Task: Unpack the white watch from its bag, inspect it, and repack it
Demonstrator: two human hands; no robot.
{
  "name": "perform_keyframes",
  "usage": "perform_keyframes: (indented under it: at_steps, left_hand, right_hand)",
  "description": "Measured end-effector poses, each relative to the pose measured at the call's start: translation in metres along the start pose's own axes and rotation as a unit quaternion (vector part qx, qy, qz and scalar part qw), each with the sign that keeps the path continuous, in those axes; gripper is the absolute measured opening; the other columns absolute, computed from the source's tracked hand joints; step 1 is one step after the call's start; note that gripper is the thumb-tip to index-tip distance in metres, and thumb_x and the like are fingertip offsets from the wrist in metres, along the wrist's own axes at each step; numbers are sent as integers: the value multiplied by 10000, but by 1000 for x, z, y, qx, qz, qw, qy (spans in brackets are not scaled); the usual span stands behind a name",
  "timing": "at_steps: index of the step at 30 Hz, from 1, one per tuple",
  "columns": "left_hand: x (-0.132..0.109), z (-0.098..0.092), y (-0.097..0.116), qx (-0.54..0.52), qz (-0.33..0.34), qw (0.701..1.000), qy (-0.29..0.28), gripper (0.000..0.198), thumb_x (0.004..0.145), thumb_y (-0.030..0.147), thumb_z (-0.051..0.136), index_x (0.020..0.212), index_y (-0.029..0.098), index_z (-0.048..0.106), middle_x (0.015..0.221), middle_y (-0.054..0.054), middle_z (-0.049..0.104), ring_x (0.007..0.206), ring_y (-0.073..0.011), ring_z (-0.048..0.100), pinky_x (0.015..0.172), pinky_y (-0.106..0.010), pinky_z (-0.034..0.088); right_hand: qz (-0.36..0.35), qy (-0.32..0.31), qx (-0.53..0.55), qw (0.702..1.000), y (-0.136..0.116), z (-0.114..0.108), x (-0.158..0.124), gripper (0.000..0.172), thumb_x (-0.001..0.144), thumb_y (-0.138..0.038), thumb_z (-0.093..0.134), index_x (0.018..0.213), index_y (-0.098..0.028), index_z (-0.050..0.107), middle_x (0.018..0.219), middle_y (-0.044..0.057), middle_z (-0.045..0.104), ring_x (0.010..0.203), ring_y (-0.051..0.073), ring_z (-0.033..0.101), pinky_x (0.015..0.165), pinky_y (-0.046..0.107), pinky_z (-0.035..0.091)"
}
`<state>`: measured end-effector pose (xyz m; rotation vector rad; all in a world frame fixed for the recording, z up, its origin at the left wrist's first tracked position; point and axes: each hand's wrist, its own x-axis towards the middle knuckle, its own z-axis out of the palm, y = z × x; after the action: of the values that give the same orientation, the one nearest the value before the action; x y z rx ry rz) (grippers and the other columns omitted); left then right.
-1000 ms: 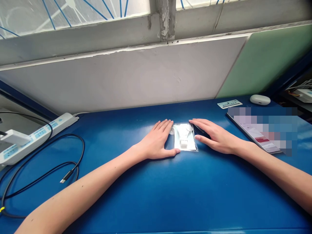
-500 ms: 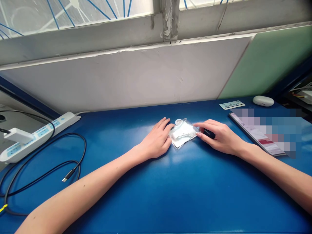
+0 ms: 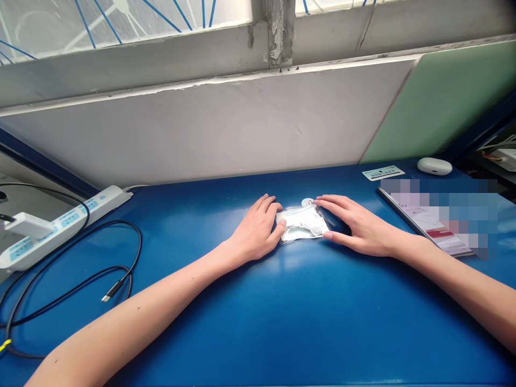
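A small clear plastic packet [image 3: 303,223] with something white inside lies flat on the blue table [image 3: 258,312]. At its far edge shows a round white tag or sticker [image 3: 308,202], its print too small to read. My left hand [image 3: 260,226] rests on the table at the packet's left side, fingers apart, the thumb at its edge. On the right, my right hand [image 3: 358,226] is spread open, with the thumb at the near right corner and the fingertips by the round tag. Neither hand is closed round the packet.
A white power strip [image 3: 68,226] with a plugged-in adapter stands at the left, beside a looped black cable [image 3: 121,282]. To the right lie a partly blurred tablet-like device [image 3: 427,220], a printed card [image 3: 382,172] and a white earbud case [image 3: 435,166]. A wall runs behind.
The packet has turned, and its near edge now lies more level. Its round tag has shifted right. My right hand has opened from a pinch at the packet's edge; my left hand barely moved.
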<state>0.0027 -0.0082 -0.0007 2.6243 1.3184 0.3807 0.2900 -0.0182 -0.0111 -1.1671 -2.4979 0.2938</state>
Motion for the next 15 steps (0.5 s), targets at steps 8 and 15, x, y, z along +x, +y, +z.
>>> perform_keyframes:
  at_steps: [8,15]
  left_hand:
    - [0,-2,1,-20,13,999,-26,653,918,622,528,1328,115,516,1533,-224,418,1510,-382,232,1203,-556,284]
    - [1,-3,0,-25,37,999,-31,735,835,605,637,1366,116,496,1547,-231,393,1504,-404,236,1204,-572,271]
  right_hand:
    - [21,-8,-15,1000,0,0,0,681,907,-581,563,1464,-204,460,1497,197,484,1375,381,463,1090,565,438]
    - [41,-7,-13,999,0,-2,2,690,861,-628,591,1396,-198,523,1478,202,505,1352,395,487,1082,568,443]
